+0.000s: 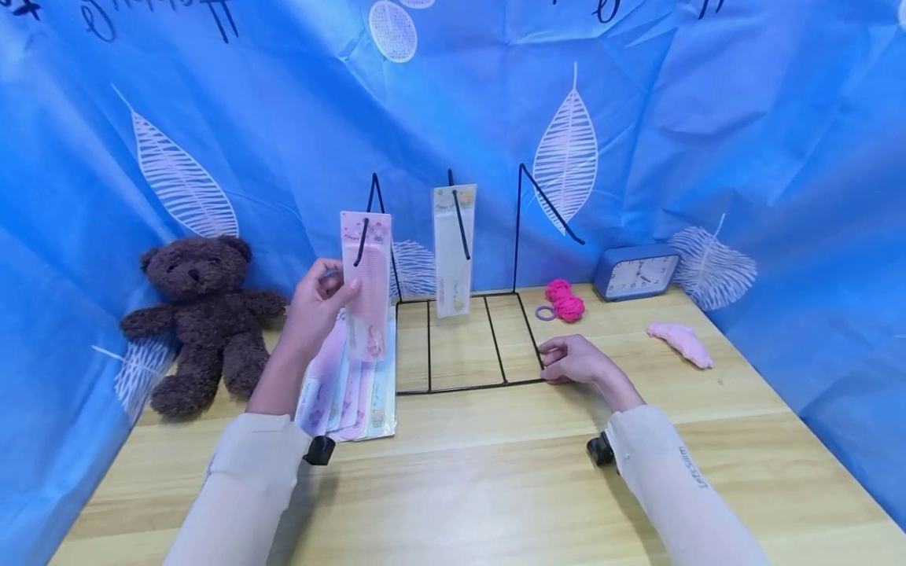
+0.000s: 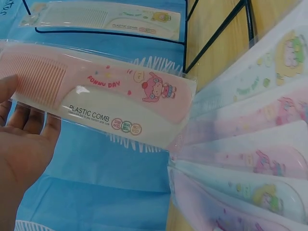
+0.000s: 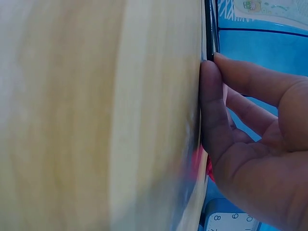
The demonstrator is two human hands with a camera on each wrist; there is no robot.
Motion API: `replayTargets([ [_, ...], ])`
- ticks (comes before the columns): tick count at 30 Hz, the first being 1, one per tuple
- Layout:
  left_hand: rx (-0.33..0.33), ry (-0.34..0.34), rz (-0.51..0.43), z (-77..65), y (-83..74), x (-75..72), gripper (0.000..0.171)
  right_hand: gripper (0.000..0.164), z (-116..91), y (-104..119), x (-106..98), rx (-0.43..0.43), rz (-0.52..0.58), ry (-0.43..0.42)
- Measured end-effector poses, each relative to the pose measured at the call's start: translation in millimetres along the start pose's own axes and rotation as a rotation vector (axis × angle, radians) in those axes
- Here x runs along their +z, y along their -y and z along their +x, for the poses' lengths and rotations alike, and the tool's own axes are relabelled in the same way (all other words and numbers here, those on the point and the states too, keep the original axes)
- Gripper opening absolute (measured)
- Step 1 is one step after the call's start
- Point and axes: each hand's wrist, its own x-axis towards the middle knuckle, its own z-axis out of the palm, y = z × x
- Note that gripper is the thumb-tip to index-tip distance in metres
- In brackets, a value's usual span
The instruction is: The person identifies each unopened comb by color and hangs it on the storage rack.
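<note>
A pink plastic comb in a clear packet hangs on the left hook of a black wire rack. My left hand pinches that packet by its side edge, thumb in front and fingers behind, as the left wrist view shows. "Plastic comb" is printed on the packet. From the middle hook hangs a pale packaged comb; the right hook holds nothing. At the rack's front right corner, my right hand pinches the wire base between thumb and fingers.
Several packaged combs lie fanned on the table, left of the rack. A brown teddy bear sits at the far left. Pink yarn, a purple ring, a blue clock and a pink item stand or lie right.
</note>
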Motion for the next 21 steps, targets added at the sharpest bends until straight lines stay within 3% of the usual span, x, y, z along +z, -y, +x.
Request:
replayTargets([
  [6,-0.097,-0.05,-0.005,17.3,0.9,6.1,0.021,0.062,0.1,-0.7,0.2,0.003,-0.002,-0.003],
  [21,-0.209,-0.145,0.017,50.0,0.4,16.0,0.019,0.062,-0.5,1.5,0.0,-0.005,-0.004,-0.001],
])
